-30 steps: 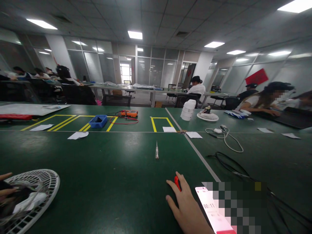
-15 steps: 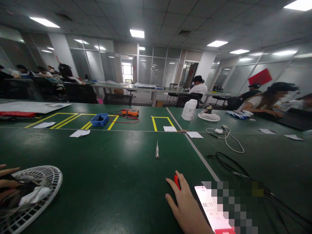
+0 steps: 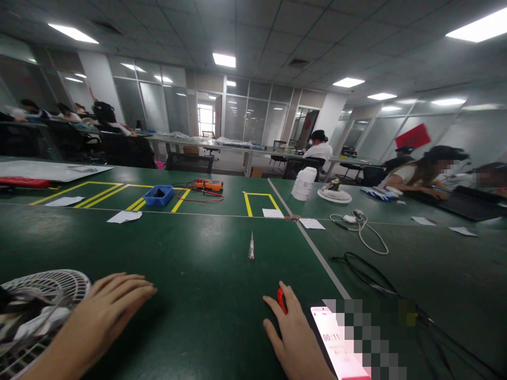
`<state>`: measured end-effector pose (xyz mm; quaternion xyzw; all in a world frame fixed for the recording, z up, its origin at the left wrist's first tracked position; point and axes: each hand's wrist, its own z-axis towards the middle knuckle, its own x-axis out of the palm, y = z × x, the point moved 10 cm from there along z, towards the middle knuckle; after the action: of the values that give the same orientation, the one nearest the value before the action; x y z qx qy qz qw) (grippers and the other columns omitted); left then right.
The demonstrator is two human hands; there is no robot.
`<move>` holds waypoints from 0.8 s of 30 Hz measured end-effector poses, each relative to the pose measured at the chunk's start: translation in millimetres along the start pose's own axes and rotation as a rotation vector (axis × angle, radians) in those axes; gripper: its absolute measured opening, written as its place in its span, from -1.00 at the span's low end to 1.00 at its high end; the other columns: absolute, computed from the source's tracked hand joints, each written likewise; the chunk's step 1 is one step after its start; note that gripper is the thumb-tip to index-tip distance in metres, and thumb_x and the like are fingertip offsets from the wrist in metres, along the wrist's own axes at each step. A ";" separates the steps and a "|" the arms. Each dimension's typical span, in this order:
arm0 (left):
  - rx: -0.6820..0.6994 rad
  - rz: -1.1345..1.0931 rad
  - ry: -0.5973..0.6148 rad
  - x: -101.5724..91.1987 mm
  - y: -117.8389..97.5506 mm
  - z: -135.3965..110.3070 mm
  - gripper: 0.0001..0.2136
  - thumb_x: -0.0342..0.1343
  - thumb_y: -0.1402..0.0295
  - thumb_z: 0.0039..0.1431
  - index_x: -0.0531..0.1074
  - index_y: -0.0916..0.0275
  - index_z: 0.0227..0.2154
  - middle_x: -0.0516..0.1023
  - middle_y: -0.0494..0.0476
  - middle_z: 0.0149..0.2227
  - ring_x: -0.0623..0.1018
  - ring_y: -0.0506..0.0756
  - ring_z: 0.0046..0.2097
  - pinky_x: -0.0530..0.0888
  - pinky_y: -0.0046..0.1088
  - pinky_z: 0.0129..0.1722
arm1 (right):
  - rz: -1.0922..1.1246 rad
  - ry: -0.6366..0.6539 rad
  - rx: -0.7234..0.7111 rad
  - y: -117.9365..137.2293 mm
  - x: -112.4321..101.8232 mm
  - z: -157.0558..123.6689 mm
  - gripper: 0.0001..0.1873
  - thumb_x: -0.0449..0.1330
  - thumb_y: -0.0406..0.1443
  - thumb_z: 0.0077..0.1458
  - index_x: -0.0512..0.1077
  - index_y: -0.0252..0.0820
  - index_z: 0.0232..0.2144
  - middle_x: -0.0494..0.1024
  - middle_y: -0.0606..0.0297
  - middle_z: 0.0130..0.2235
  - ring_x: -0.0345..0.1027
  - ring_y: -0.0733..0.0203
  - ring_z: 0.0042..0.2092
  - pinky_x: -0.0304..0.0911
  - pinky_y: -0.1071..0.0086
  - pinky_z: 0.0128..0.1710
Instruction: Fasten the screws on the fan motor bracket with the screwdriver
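My left hand (image 3: 114, 306) reaches over the green table, holding nothing, its fingers stretched out. Beside it at the far left lies a white fan grille (image 3: 75, 279), cut off by the frame edge, with wires and a dark part inside. My right hand (image 3: 295, 332) rests low on the table with thumb and fingers spread. A red object (image 3: 281, 301) shows between its fingers; most of it is hidden, so its kind is unclear. A screwdriver (image 3: 251, 248) with a clear handle lies ahead of this hand. To the hand's right is a lit phone (image 3: 335, 338) showing a timer.
A blue bin (image 3: 158, 196) and an orange multimeter (image 3: 209, 184) with red leads sit by yellow tape outlines. Farther right are a white cylindrical part (image 3: 304, 184), another fan grille (image 3: 335, 195), a white cable (image 3: 366, 237) and black cables (image 3: 376, 279). A person sits at right.
My left hand has come away from the fan grille and moved right over the table. My right hand has stayed almost in place beside the phone. The view has shifted slightly.
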<state>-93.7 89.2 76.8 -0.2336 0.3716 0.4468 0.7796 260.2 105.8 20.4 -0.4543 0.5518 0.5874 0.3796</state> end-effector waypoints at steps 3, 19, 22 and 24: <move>0.069 -0.051 0.068 37.2 -56.0 15.2 -0.78 -0.01 0.26 0.40 0.54 -0.04 -0.08 0.67 -0.08 -0.15 0.63 0.04 -0.14 0.44 -0.27 0.05 | -0.015 0.018 -0.002 1.5 0.5 0.0 -0.51 0.08 -0.23 0.31 0.42 -0.13 0.23 0.03 -0.02 0.46 -0.16 -0.23 0.44 0.00 -0.05 0.34; 0.116 -0.230 0.397 125.1 -173.3 31.6 -0.41 -0.04 -0.07 0.35 0.12 -0.02 0.36 0.27 0.05 0.37 0.30 0.26 0.38 0.34 0.06 0.31 | -0.076 0.009 -0.043 3.6 5.2 2.1 -0.51 0.07 -0.29 0.29 0.43 -0.18 0.23 0.08 -0.12 0.43 -0.11 -0.24 0.43 -0.03 -0.06 0.35; 0.116 -0.278 0.452 125.0 -171.3 28.3 -0.41 -0.04 -0.05 0.36 0.05 -0.06 0.38 0.20 0.05 0.40 0.24 0.25 0.41 0.29 0.07 0.35 | -0.085 -0.003 -0.049 3.3 5.2 1.4 -0.51 0.06 -0.28 0.29 0.42 -0.16 0.23 0.09 -0.11 0.43 -0.10 -0.24 0.43 -0.01 -0.07 0.35; 0.126 -0.295 0.468 123.6 -169.4 26.9 -0.40 -0.03 -0.04 0.36 0.02 -0.08 0.38 0.18 0.05 0.41 0.23 0.26 0.42 0.28 0.09 0.35 | -0.078 -0.016 -0.052 2.8 4.7 1.2 -0.51 0.07 -0.28 0.28 0.44 -0.16 0.22 0.10 -0.12 0.43 -0.10 -0.25 0.42 0.00 -0.08 0.34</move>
<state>103.7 89.3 1.3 -0.3328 0.5306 0.2385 0.7422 256.0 106.4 16.8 -0.4805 0.5151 0.5900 0.3945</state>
